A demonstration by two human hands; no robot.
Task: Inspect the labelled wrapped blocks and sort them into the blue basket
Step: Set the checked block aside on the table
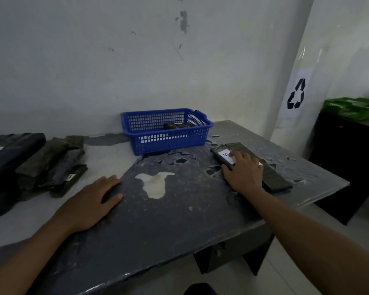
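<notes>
Head view: 1 wide-angle picture, looking down on a worn dark table (pixel 179 209) set against a pale wall.
Right hand: the right hand (pixel 243 173) lies on top of a wrapped block (pixel 224 155), fingers bent down over it and the thumb at the block's near left edge; whether the fingers truly clamp it or only press on it I cannot tell.
Block under the hand: dark wrapping with a white label (pixel 227 155) showing just beyond the fingertips; it lies flat on the right half of the table.
Second block: another long dark block (pixel 273 177) lies just beside the first, on its right, touching or nearly so, its near end running out past the wrist.
Left hand: the left hand (pixel 92 201) rests palm down on the table, fingers straight and together, holding nothing, well apart from both blocks.
Blue basket: the blue basket (pixel 168 143) stands at the back of the table by the wall, beyond and to the left of the right hand, near but not touching the labelled block; 1 dark wrapped item (pixel 176 125) lies inside it.
Left pile: a heap of dark wrapped pieces (pixel 40 165) lies at the table's left end, beyond the left hand.
Far right: a green tray (pixel 352 108) sits on a dark cabinet, with a recycling sign (pixel 296 94) on the wall beside it.
</notes>
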